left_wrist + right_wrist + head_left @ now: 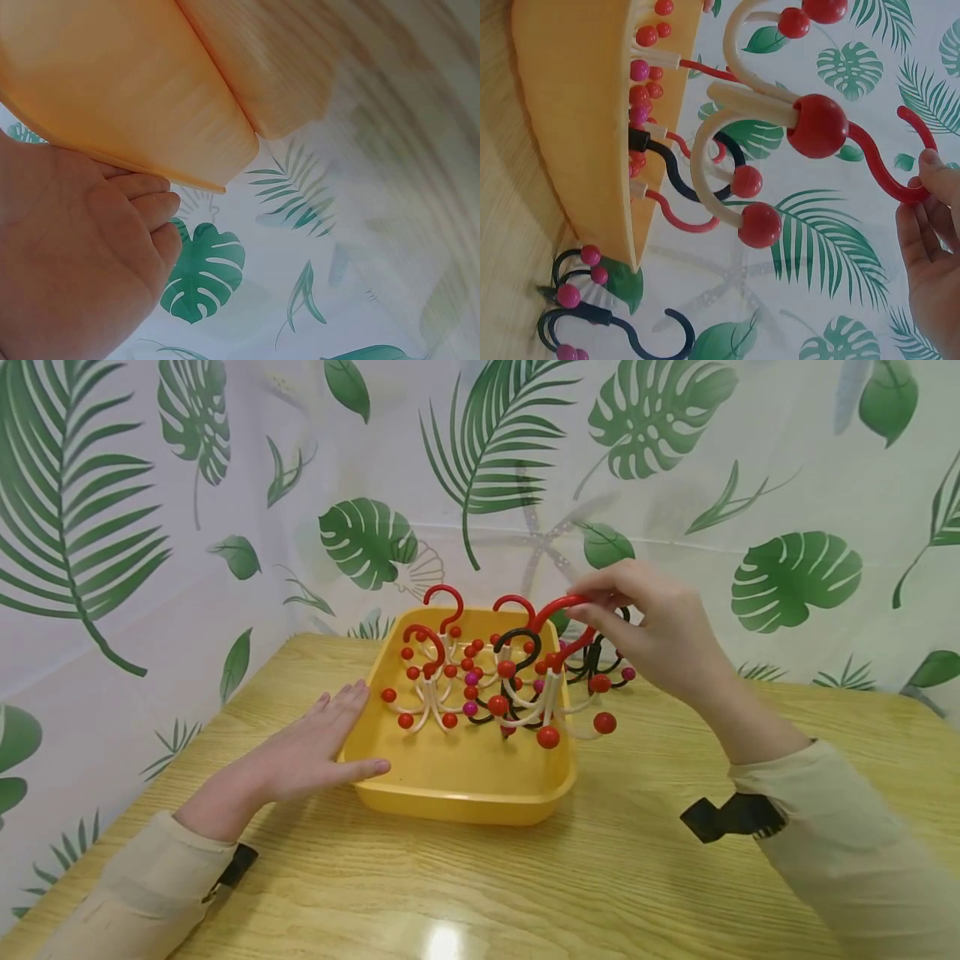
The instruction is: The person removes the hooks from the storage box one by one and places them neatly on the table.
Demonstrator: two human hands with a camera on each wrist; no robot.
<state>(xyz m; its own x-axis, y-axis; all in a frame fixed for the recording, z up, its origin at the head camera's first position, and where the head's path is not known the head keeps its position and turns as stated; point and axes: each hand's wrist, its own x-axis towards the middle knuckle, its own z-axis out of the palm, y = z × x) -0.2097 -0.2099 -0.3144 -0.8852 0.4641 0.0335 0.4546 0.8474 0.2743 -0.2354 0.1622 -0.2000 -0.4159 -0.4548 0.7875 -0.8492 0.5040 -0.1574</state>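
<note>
My right hand [652,631] pinches the red hooked top of a hook piece [877,169] between thumb and fingers. Its pale curved arms end in red balls [548,737], and it hangs raised over the right side of a yellow plastic tray [457,806]. Along the tray's left side my left hand [303,747] lies with fingers straight against the rim, thumb stretched over the near left corner. Inside the tray stand several similar red-topped hook pieces [430,689] and a black one [676,172] with pink balls, crowded toward the back.
A black hook piece with pink balls [592,313] stands on the wooden table [637,860], just outside the tray's far right side. Behind the table hangs a white wall covering [675,560] printed with green leaves.
</note>
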